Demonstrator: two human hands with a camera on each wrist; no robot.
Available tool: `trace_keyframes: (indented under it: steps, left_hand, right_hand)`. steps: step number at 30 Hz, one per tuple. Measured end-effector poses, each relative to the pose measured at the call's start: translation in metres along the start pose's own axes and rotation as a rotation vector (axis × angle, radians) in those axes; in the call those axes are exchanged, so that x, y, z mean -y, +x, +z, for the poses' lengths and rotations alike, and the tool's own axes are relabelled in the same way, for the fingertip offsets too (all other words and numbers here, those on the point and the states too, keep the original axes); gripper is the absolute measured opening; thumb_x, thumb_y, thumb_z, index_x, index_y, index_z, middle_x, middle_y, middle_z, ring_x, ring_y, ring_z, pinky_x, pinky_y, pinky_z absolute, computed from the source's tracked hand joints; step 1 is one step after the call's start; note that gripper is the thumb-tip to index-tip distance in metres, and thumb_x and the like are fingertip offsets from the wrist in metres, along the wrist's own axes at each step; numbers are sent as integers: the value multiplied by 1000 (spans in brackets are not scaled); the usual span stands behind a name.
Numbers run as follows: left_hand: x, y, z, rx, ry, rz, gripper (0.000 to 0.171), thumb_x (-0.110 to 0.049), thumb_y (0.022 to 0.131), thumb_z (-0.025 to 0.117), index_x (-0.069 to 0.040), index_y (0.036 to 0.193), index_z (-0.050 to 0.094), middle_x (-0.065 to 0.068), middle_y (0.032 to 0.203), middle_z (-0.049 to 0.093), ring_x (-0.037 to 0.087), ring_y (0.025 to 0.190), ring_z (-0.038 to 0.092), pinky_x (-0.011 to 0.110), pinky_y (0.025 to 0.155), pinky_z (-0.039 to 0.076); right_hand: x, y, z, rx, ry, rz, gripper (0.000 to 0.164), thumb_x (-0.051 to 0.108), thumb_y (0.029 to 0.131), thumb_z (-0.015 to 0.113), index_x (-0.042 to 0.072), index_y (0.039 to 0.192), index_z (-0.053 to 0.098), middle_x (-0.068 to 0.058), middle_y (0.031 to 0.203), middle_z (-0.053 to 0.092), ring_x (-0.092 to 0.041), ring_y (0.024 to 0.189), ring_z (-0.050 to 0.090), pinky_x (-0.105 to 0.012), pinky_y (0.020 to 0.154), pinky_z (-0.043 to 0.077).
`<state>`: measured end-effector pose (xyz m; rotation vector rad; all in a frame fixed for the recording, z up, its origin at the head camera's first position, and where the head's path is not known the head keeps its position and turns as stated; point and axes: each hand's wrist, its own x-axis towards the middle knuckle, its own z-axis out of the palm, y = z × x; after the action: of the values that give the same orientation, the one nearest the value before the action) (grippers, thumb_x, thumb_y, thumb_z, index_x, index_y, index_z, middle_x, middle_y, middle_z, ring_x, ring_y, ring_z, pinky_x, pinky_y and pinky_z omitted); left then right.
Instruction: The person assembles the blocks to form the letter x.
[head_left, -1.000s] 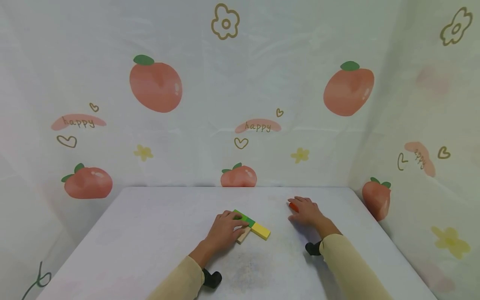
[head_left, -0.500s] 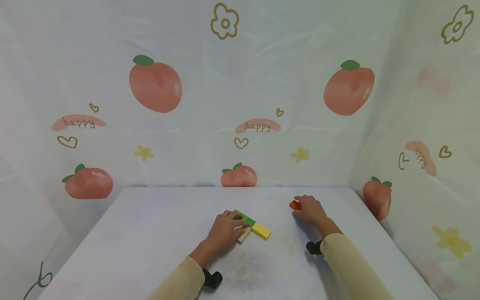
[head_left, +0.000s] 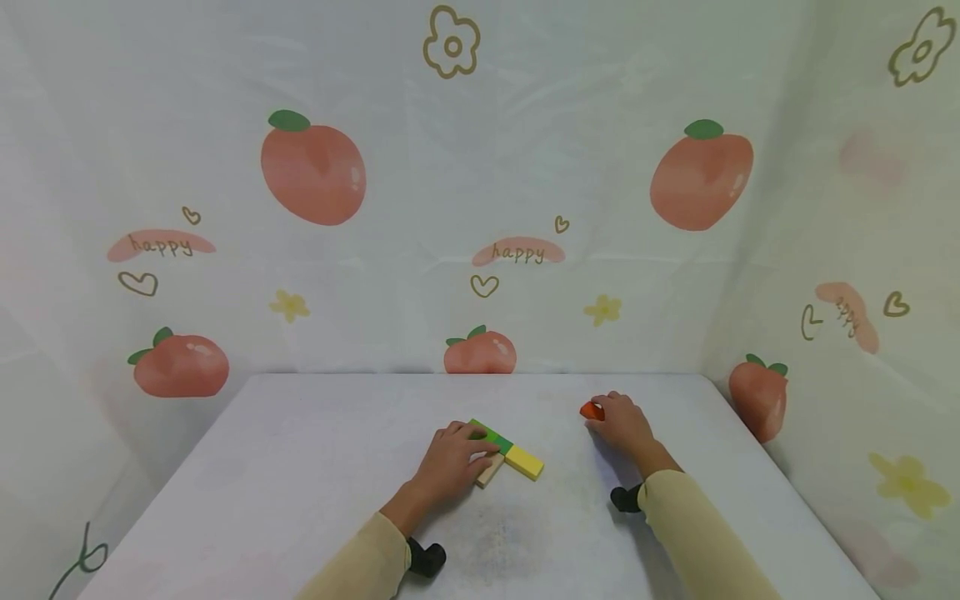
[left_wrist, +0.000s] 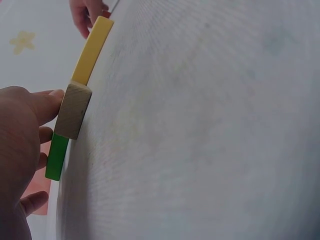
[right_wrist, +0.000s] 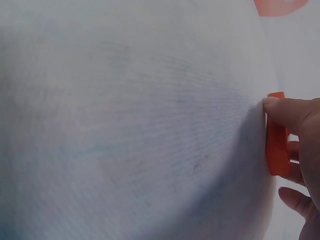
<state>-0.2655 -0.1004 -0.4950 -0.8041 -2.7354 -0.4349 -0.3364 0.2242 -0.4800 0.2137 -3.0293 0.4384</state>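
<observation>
A green block point(head_left: 491, 435), a yellow block point(head_left: 522, 462) and a plain wooden block point(head_left: 489, 472) lie together mid-table. My left hand point(head_left: 480, 443) rests on them, fingers over the green block, thumb against the wooden one. The left wrist view shows the yellow block point(left_wrist: 92, 50), wooden block point(left_wrist: 73, 110) and green block point(left_wrist: 56, 156) edge-on beside my left hand point(left_wrist: 47, 125). Farther right, my right hand point(head_left: 600, 414) pinches a small orange block point(head_left: 592, 410) at the table surface. In the right wrist view the thumb and fingers of my right hand point(right_wrist: 280, 150) grip the orange block point(right_wrist: 276, 150).
The white table point(head_left: 300, 467) is walled on three sides by a cloth printed with peaches point(head_left: 312, 171). Black wrist mounts point(head_left: 426, 557) sit under both sleeves. The table's right edge point(head_left: 750, 450) runs close to my right arm.
My right hand has curled its fingers round the orange block and drawn back slightly, so the block now shows at its fingertips. The left hand and its blocks have not moved.
</observation>
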Motion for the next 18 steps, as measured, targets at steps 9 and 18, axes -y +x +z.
trace_keyframes:
  steps: [9, 18]
  left_hand:
    - [-1, 0, 0, 1, 12, -1, 24, -34, 93, 65, -30, 116, 73, -4, 120, 61, 18, 111, 50, 41, 87, 43]
    - [-3, 0, -3, -4, 22, 9, 24, -34, 93, 66, -29, 116, 73, -3, 120, 61, 20, 112, 51, 41, 87, 43]
  right_hand:
    - [1, 1, 0, -6, -14, -17, 44, 22, 85, 77, 1, 121, 64, -10, 96, 59, -28, 86, 52, -44, 80, 47]
    - [3, 1, -6, 12, -34, -44, 40, 19, 85, 76, 4, 121, 65, -11, 101, 60, -30, 93, 52, -46, 82, 48]
